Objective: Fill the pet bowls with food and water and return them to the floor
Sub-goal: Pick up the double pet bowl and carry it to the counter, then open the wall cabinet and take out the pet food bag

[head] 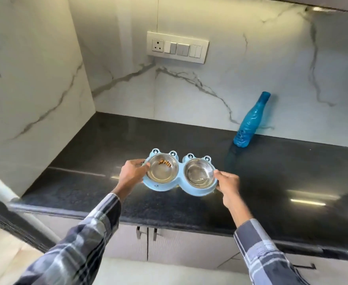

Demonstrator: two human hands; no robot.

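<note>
A light blue double pet feeder (181,187) with frog-eye knobs holds two steel bowls. The left bowl (162,170) has a few brown kibble pieces near its far side. The right bowl (200,174) looks wet, with a little clear water. My left hand (132,171) grips the feeder's left end, thumb over the rim. My right hand (227,183) grips the right end. The feeder is tilted slightly, just above or at the black countertop (86,182); I cannot tell whether it touches.
A blue plastic water bottle (249,120), uncapped, leans against the marble back wall to the right. A switch panel with a socket (177,47) is on the wall. Marble side wall at left. Cabinet doors (146,241) sit below the counter.
</note>
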